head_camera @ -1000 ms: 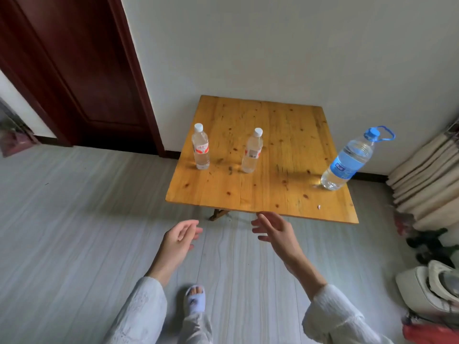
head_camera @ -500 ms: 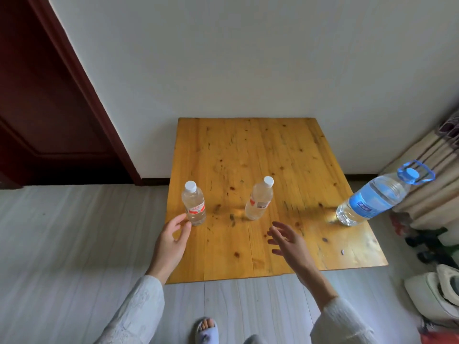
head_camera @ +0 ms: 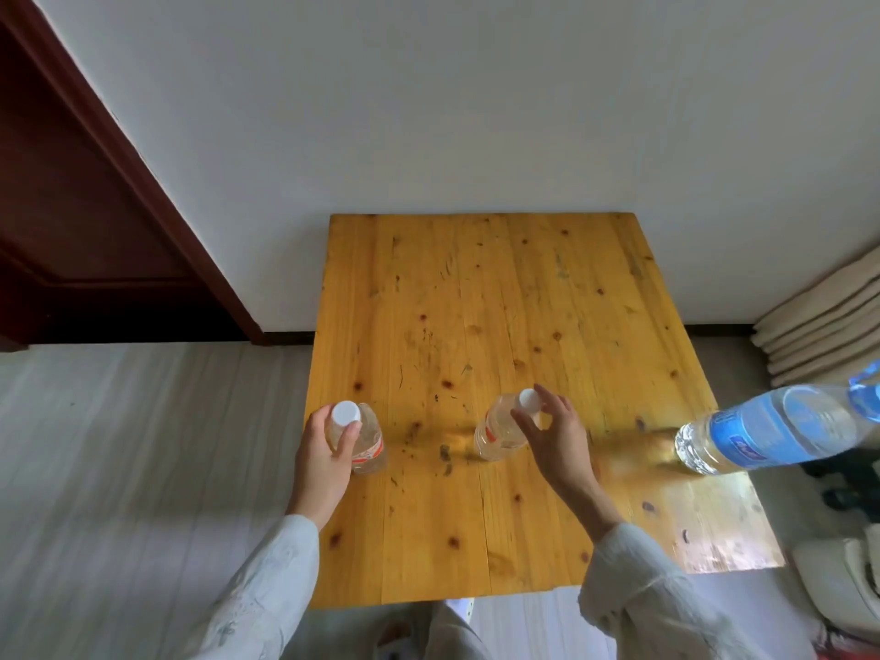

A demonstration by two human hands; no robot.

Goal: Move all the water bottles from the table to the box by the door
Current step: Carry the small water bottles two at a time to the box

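Two small clear bottles with white caps stand near the front of the yellow wooden table (head_camera: 476,302). My left hand (head_camera: 319,464) is wrapped around the upper part of the left small bottle (head_camera: 369,445), thumb across its shoulder. My right hand (head_camera: 562,445) is at the neck of the middle small bottle (head_camera: 495,435), with thumb and fingers spread on either side of the cap. A large bottle with a blue label and blue handle (head_camera: 762,431) stands at the table's right edge, away from both hands. The box is not in view.
A dark red door and frame (head_camera: 71,207) fill the far left, beside the white wall. Stacked beige cushions (head_camera: 824,316) lean at the right. A white object (head_camera: 847,578) sits on the floor at the lower right. Grey plank floor lies to the left.
I have come closer to the table and both hands reached forward. My left hand closed around the left small bottle and my right hand arrived at the middle bottle's neck.
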